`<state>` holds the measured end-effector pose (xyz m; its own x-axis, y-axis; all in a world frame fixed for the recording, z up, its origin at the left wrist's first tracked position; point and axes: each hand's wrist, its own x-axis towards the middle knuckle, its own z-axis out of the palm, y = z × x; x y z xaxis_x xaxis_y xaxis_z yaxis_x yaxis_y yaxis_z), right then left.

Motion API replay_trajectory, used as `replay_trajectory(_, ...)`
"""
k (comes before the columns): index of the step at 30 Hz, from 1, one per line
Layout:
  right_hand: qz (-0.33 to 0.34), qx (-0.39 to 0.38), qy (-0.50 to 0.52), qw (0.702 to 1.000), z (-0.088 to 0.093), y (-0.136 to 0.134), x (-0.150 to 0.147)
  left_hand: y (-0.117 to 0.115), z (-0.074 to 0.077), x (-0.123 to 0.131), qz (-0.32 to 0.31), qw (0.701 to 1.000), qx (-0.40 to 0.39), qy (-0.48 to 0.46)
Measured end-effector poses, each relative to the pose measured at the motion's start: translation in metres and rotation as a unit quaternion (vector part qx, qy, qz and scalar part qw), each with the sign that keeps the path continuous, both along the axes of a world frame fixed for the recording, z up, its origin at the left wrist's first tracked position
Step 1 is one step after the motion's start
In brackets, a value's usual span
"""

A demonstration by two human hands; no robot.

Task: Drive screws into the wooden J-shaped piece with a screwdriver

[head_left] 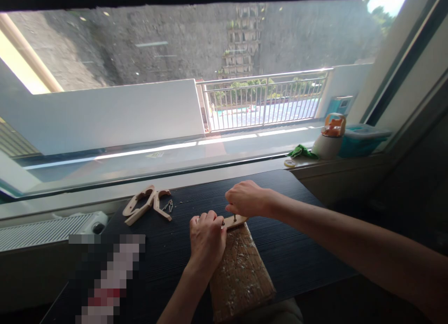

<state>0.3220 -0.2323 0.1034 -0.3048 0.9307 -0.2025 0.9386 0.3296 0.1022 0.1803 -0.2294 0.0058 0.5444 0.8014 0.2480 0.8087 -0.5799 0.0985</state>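
Note:
A small light wooden piece (229, 222) lies across the far end of a worn wooden block (243, 272). My left hand (209, 235) has its fingers wrapped over the left end of that piece, pressing it on the block. A dark hole or screw shows beside my fingertips. Just above the piece's right part, my right hand (248, 198) is closed in a fist round a small tool whose handle is hidden. Its thin dark shaft (235, 217) points straight down and meets the wood; the exact kind cannot be made out.
Curved wooden parts (140, 205) and several screws (169, 206) lie at the back left of the dark table (294, 249). A blurred-out strip (112, 277) covers the left side. On the windowsill stand a bottle (328, 144), a green cloth (301, 151) and a teal box (364, 139).

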Motion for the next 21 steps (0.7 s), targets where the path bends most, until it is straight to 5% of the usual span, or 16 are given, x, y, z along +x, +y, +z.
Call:
replay_trajectory(8,0.041,-0.042,-0.007,0.998,0.022,-0.001,-0.004,-0.002,0.001,-0.001,0.002,1.000,0.004,0.003)
replay_trajectory(16,0.020,0.000,0.014,1.000,0.004,-0.003,-0.001,-0.001,0.001,-0.001,-0.003,1.000,0.003,0.005)
replay_trajectory(21,-0.009,0.026,0.021,0.999,0.010,-0.006,0.001,-0.003,0.001,-0.002,0.003,1.000,0.001,0.001)
